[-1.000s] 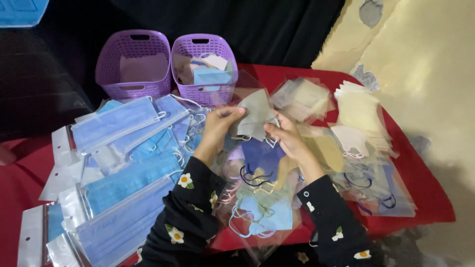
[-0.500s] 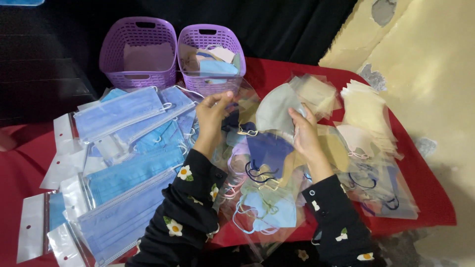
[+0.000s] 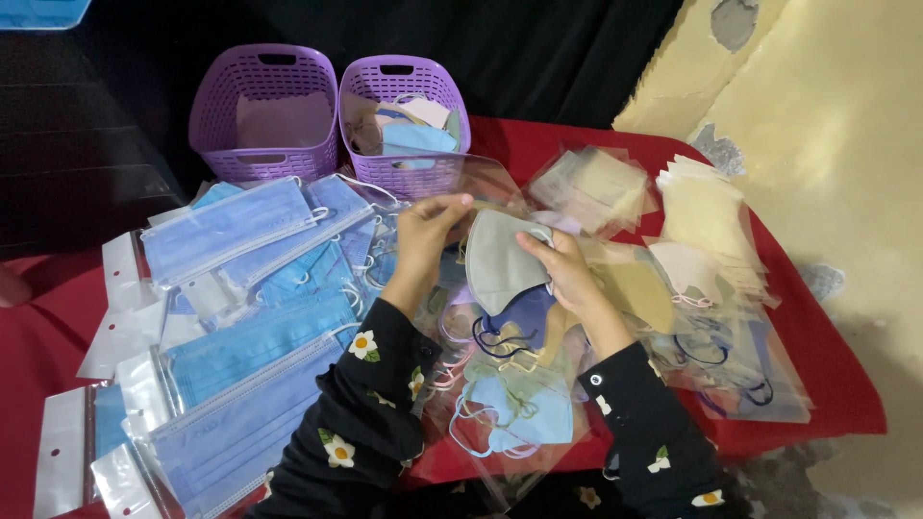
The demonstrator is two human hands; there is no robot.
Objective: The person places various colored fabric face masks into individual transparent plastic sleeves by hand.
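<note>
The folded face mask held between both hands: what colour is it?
Grey folded face mask, clearest in the head view.

left packs: we see clear sleeves with white header strips point(image 3: 240, 384), blue masks inside; flat, overlapping
centre packs: clear bags point(image 3: 510, 423), folded coloured masks
right packs: clear bags point(image 3: 596, 187), beige masks

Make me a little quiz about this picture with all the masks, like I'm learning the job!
1. True or false: the right hand is touching the grey mask.
2. Which purple basket has masks in it? A) the left basket B) the right basket
3. Fill in: the cloth on the table is ____.

Key
1. True. Both the right hand and the left hand hold the grey mask by its clear wrapper.
2. B. The left basket shows only its bare floor.
3. Red.
</note>
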